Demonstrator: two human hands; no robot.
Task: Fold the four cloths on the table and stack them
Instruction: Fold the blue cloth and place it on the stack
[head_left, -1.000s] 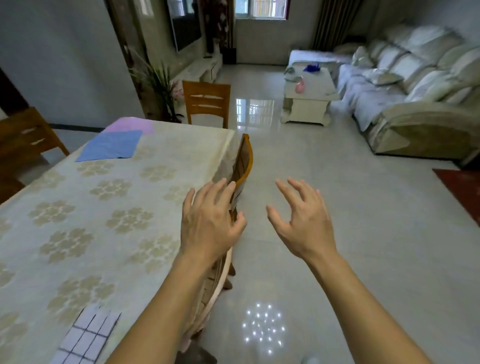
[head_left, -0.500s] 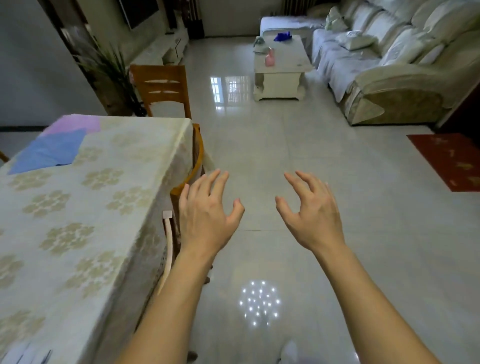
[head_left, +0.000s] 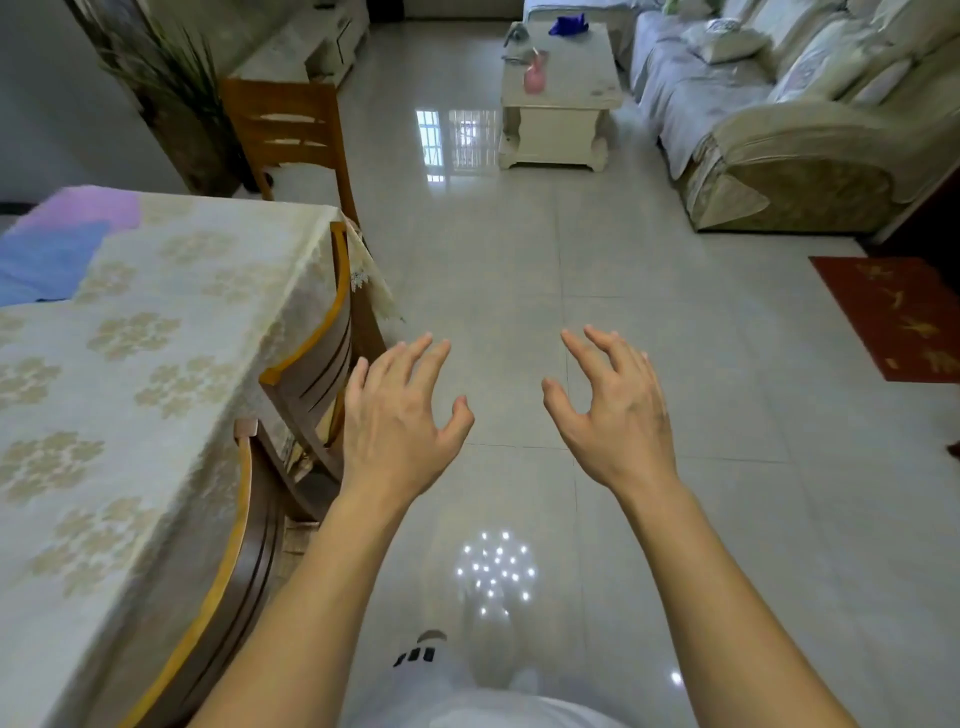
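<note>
- Two cloths only were in view, a blue cloth (head_left: 44, 260) and a pink cloth (head_left: 85, 208), flat on the far left corner of the table (head_left: 171, 374); the other two were out of view, so I cannot tell where they lay.
- Both hands were free: the left hand (head_left: 397, 415) and the right hand (head_left: 615, 410) hovered over the floor (head_left: 675, 364) with fingers spread and relaxed, grasping nothing.
- To do the step well, the person should probably turn left, step past the chairs (head_left: 311, 364), then take the blue cloth by two corners.
</note>
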